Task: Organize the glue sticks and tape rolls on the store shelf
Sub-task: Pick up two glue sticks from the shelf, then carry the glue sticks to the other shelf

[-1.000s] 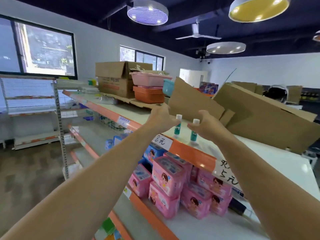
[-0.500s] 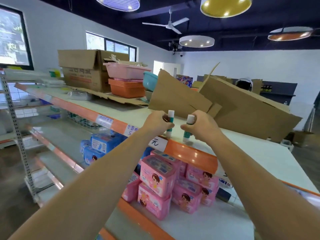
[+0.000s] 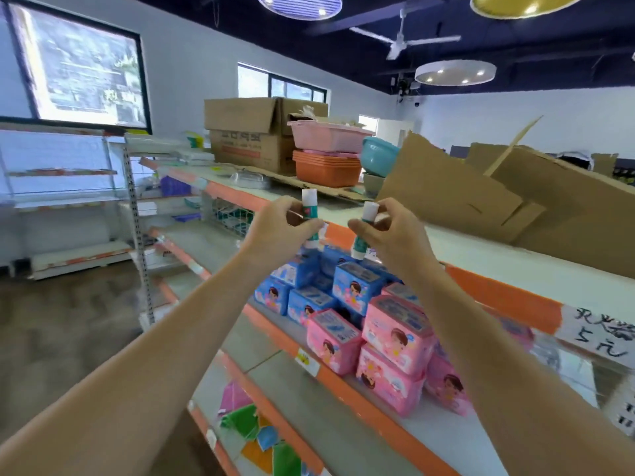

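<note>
Body in view was just two arms. Left hand (image 3: pixel 275 228) and right hand (image 3: pixel 388 231) were bare. Left forearm (image 3: pixel 154 355) and right forearm (image 3: pixel 498 338) were bare too, uncovered all the way to the frame's bottom edge.

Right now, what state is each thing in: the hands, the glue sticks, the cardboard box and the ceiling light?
Left hand: grips left glue stick.
Right hand: grips right glue stick.
Left glue stick: capped, roughly upright.
Right glue stick: capped, leaning slightly.
Cardboard box: flaps open.
White ceiling light: lit.
</note>
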Demonstrator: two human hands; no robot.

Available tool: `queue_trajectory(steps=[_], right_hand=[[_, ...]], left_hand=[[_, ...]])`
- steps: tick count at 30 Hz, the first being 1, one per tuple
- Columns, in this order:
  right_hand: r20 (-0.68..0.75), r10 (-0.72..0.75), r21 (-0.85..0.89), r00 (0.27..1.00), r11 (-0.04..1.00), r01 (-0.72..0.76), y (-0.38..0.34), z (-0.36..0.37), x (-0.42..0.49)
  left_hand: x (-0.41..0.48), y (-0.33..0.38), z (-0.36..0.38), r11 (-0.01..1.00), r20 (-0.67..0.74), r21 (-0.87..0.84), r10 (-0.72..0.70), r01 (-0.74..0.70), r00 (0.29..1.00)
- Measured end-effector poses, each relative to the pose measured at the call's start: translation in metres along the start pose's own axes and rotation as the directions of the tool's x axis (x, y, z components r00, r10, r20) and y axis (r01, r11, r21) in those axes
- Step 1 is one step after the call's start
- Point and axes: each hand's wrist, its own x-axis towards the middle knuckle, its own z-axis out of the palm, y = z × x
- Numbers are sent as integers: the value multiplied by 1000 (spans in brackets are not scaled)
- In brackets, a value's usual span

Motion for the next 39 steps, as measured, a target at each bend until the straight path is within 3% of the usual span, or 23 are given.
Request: queue_trajectory(steps=[7,16,31,39], right_hand=[[162,-19,227,987,974,-19,-44,105,-3],[366,-167,358,915,933,27,-89,250,42],[491,-314,529,813,849,8,-140,497,188],[504,-360,556,785,831,24,-204,643,224]], left_hand=[[-23,-63,-86,989,-135,108,-88,103,987],[8,-139,-171,953,-284,207,-158,221,946],[155,-304,-294,884,-495,242,-243,401,834],[203,-408,-397,852,-512,258,-279,455,813]])
